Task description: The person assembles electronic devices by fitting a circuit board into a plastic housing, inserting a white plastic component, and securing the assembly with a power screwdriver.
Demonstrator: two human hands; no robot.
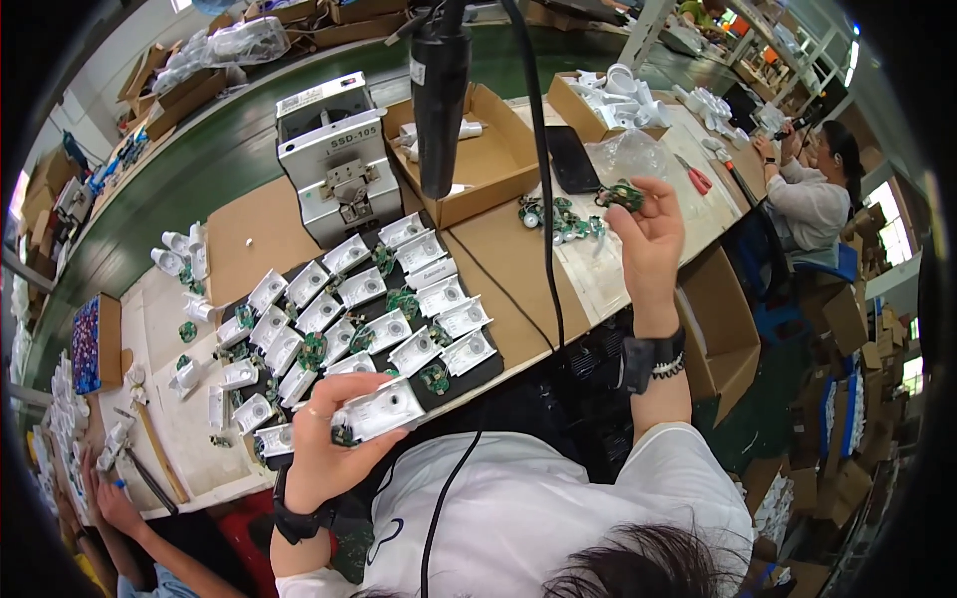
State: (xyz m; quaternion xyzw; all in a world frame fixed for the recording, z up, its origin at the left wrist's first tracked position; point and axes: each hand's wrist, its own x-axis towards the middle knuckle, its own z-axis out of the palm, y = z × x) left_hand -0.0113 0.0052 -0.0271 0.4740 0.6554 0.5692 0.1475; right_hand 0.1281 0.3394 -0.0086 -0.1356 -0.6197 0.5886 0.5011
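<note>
The left hand (327, 448) grips a white plastic housing (384, 409) near the black mat (480, 377), long axis slanting up rightward, left end finger-covered; the right hand (653, 239) pinches a green circuit board (625, 194), its outline partly hidden.

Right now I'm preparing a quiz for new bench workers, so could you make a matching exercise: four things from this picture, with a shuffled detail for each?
Column one:
1. Left hand
2. Right hand
3. Pliers
4. Black mat

Column two:
A. Lies under many white casings
B. Holds a green circuit board
C. Red-handled
D. Holds one white casing

Pairs: 1-D, 2-B, 3-C, 4-A
</note>
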